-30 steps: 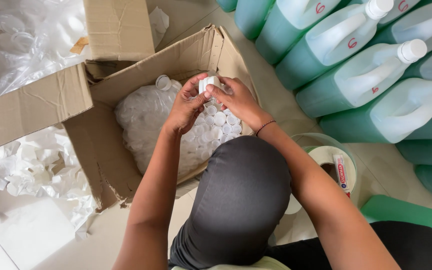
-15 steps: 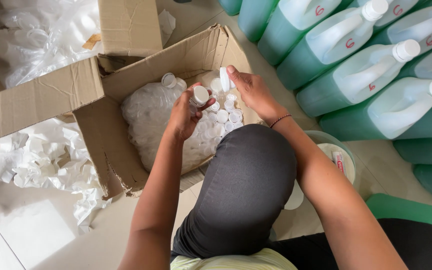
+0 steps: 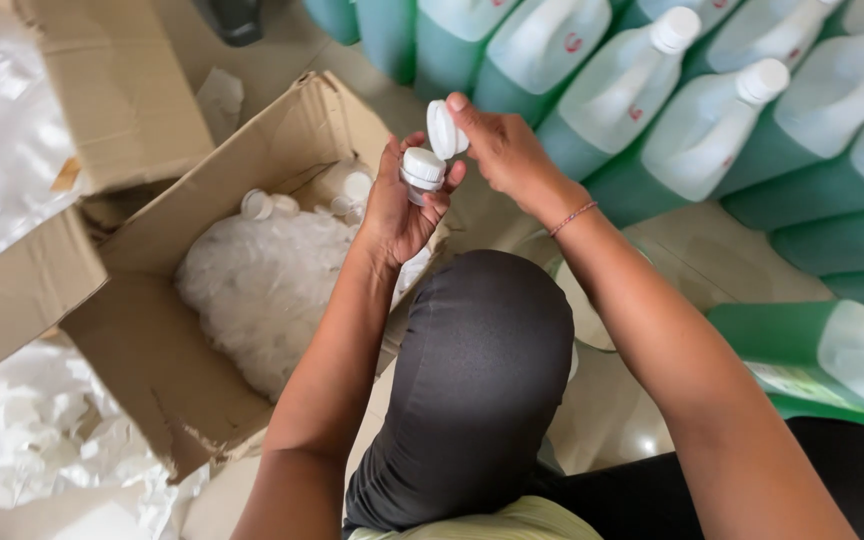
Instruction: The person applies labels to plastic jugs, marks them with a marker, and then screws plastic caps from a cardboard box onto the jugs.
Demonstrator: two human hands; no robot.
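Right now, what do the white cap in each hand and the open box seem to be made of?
Both white caps, one in the left hand and one in the right hand, look like matte moulded plastic with ribbed sides. The open box seems plain brown corrugated cardboard: torn, fibrous edges.

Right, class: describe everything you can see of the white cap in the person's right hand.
The cap is small, round and white, apparently plastic, with a raised rim. It is tilted on edge, pinched between the fingertips of the right hand, above the open cardboard box. It sits just above and beside a second white cap held in the left hand; whether the two touch cannot be told.
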